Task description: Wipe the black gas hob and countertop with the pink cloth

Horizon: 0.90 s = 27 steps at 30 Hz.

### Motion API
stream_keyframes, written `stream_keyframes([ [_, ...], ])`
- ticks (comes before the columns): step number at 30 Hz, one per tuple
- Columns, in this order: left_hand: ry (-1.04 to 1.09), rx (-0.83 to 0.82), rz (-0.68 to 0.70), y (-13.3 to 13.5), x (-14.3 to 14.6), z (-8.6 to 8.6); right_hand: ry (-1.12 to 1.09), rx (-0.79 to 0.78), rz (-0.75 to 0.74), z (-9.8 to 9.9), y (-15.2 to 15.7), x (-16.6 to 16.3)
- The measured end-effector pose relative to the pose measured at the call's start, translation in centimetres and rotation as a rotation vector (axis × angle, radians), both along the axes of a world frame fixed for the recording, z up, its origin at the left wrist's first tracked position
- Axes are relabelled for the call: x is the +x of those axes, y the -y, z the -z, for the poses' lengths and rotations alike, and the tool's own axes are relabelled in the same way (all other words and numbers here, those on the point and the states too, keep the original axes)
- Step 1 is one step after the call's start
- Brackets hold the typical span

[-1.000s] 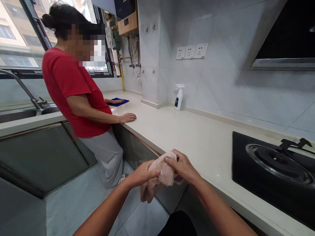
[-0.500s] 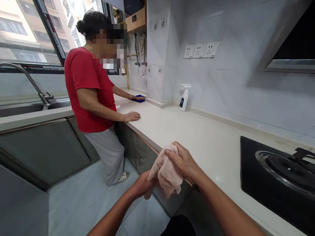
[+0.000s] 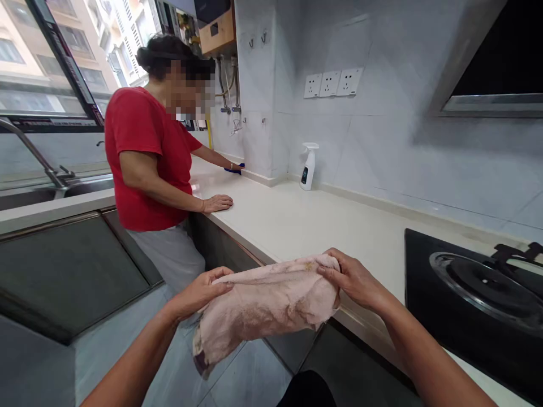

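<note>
A pale pink cleaning cloth is stretched between my two hands, in front of the counter's edge. My left hand pinches its upper left corner, thumb on top. At the upper right end, my right hand grips the cloth between thumb and fingers. The fabric looks soft and creased, with a small brownish stain near the right end and a darker lower left corner. Its lower edge hangs free over the floor and the cabinet front.
Along the white counter stand a white spray bottle by the wall and a black gas stove at right. A person in a red shirt leans at the counter's far end, one hand on a blue cloth. A sink lies left.
The pink cloth was bunched up between my hands and is now spread out wide. My hands have moved apart, left one leftward, right one rightward. The view has turned slightly right.
</note>
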State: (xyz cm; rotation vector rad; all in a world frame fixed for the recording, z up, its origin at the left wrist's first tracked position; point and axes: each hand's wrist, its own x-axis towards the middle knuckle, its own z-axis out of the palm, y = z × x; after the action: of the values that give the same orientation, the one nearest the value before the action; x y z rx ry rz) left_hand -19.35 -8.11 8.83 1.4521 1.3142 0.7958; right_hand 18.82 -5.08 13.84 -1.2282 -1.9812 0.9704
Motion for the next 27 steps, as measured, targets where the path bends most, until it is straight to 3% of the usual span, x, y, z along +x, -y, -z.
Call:
stream_keyframes([
  [4, -0.175, 0.074, 0.039, -0.4, -1.0, -1.0, -0.231, -0.154, -0.054, 1.0, 0.8, -0.6],
  [11, -0.217, 0.045, 0.018, 0.0, -2.0, -0.2, -0.31, -0.163, 0.016, 2.5, 0.6, -2.2],
  [15, 0.043, -0.142, 0.046, 1.5, -1.2, -1.0, -0.409, -0.236, 0.099, 2.6, 0.6, -2.3],
  [21, 0.633, -0.266, -0.115, 2.1, 3.6, -0.9, -0.558, -0.267, 0.154, 2.1, 0.3, -4.1],
  [23, 0.725, -0.318, -0.105, 1.9, 5.8, -0.5, -0.483, -0.195, 0.085, 1.3, 1.2, -5.9],
  [27, 0.83, -0.46, 0.045, 1.7, 9.3, 0.3, -0.126, 0.074, -0.18, -0.1, 4.5, -9.1],
])
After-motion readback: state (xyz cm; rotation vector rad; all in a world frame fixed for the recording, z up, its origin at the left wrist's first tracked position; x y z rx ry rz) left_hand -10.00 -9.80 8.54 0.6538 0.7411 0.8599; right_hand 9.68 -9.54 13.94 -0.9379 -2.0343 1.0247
